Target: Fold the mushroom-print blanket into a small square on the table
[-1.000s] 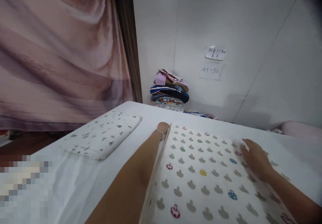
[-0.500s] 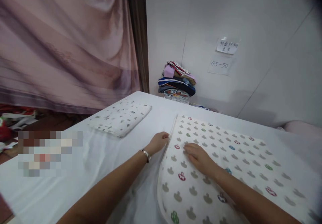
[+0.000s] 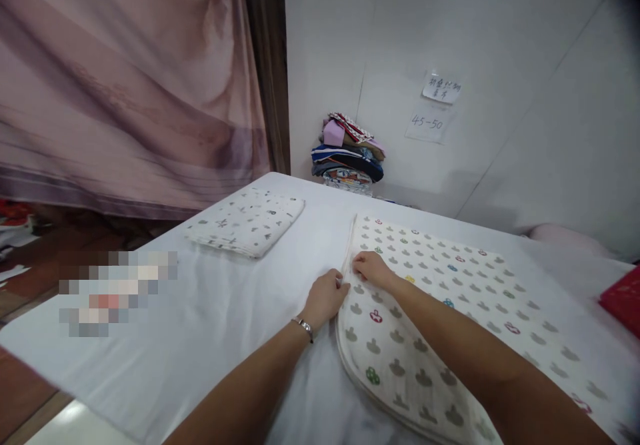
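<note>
Hands: your left hand point(image 3: 327, 296), a metal bracelet point(image 3: 304, 328) at its wrist, has thumb and forefinger close together at the left edge of the white cloth with grey motifs point(image 3: 470, 288). Your right hand point(image 3: 374, 268) lies just beside it, fingers curled, tips down on the cloth near that edge. Cannot tell whether either hand pinches the fabric.

Cloth: centre to lower right of frame, flat on the white bench point(image 3: 220, 352); layers show along the edge, which bows outward below your hands.

Handling, judged: feel for every layer before you draw the edge; thin fabric will probably slip one ply past another. Press lightly with the right, adjust with the left, then straighten the bowed stretch. Keep your right forearm from dragging the print.

Surroundings: folded patterned cloth point(image 3: 250, 222) left of centre, well apart; stack of folded textiles point(image 3: 349, 155) upper centre, against the wall point(image 3: 500, 98).
</note>
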A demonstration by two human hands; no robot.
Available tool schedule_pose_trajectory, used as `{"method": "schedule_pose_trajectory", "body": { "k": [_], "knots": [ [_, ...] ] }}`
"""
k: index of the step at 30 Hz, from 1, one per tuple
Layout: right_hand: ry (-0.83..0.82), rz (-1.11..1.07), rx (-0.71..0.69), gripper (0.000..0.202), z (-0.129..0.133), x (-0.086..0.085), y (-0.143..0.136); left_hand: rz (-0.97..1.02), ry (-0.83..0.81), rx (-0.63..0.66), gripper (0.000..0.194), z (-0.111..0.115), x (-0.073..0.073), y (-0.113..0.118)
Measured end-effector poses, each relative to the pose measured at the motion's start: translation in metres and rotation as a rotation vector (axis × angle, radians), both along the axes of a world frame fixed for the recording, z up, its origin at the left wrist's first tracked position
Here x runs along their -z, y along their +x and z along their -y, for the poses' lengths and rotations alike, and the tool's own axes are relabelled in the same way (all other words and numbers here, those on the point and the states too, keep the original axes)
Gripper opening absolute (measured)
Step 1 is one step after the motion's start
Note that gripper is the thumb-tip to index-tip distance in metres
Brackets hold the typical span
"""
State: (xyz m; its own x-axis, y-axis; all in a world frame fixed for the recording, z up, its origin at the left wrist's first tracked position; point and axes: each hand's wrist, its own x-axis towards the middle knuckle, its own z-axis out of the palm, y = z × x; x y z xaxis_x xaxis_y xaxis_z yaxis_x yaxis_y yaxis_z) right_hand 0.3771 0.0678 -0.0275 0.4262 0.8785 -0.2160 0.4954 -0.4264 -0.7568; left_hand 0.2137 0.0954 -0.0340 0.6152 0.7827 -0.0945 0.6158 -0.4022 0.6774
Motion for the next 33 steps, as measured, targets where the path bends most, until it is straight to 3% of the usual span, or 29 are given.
{"method": "schedule_pose_trajectory", "body": {
  "k": [9, 18, 26, 33],
  "knots": [
    [-0.138, -0.008, 0.031, 0.027, -0.013, -0.010, -0.002, -0.012, 0.095, 0.023, 0.014, 0.004, 0.004, 0.000],
    [-0.180, -0.069, 0.077, 0.021, -0.014, -0.019, -0.008, 0.026, 0.117, 0.040, 0.023, 0.004, 0.007, 0.001],
    [-0.203, -0.092, 0.075, 0.019, -0.013, -0.020, -0.006, 0.063, 0.138, 0.013, 0.016, 0.003, 0.010, 0.001],
    [-0.160, -0.079, 0.029, 0.018, -0.015, -0.019, -0.011, -0.030, 0.171, 0.050, 0.015, 0.003, 0.008, 0.001]
  ]
}}
